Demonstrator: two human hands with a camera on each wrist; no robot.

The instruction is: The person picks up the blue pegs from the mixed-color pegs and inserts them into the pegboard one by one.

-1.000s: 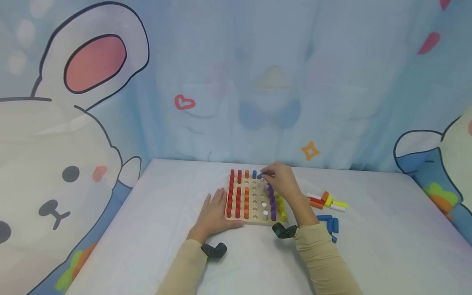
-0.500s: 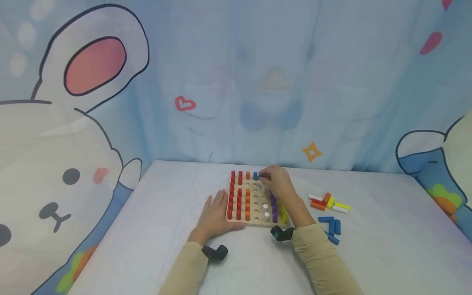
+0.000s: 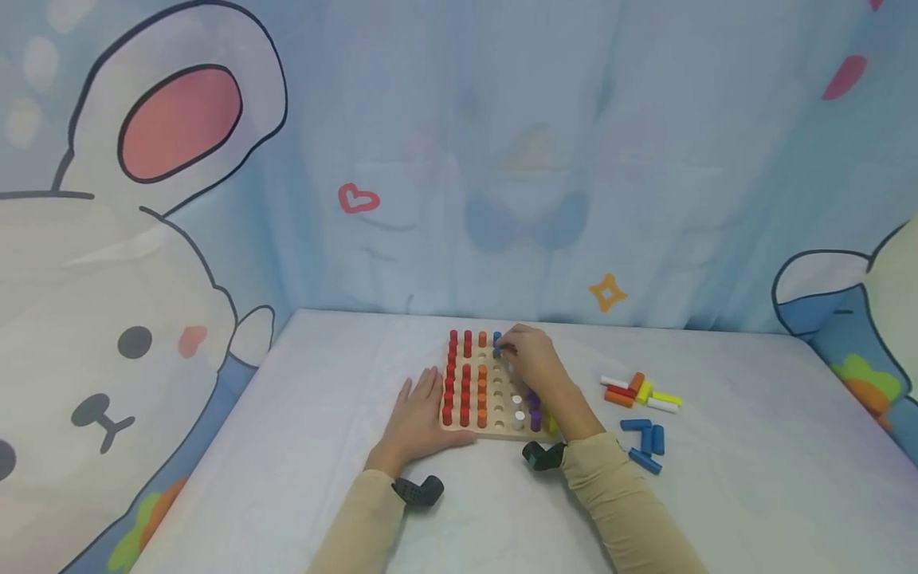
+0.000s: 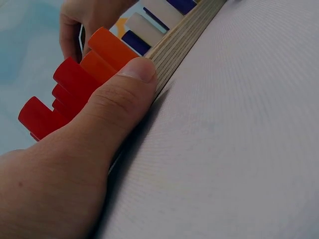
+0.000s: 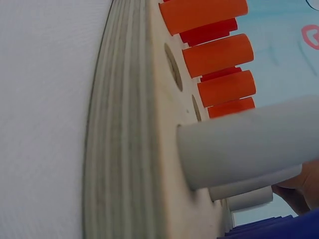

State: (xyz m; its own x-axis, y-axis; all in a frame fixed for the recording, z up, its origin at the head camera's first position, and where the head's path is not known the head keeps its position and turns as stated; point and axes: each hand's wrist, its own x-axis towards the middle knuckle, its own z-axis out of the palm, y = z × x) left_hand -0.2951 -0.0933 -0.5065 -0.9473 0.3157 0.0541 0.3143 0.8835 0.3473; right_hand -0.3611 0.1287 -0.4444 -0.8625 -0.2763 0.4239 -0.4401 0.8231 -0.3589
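A wooden pegboard lies on the white table with rows of upright pegs. My left hand rests against its left side, fingers extended, and the thumb lies along the front edge. Over the back of the board, my right hand pinches a blue peg at the second hole of the fourth column; how deep it sits is hidden. Behind it stands another blue peg. Red pegs, orange pegs, white pegs, purple pegs and partly covered yellow pegs fill other columns.
Several loose blue pegs lie right of the board. Behind them is a mixed pile with white, red, orange and yellow pegs. A printed curtain hangs behind the table. Black devices sit at both wrists.
My right hand has moved the blue peg slightly left and toward me, from beside the back blue peg to the hole in front of it. My left hand stays at the board.
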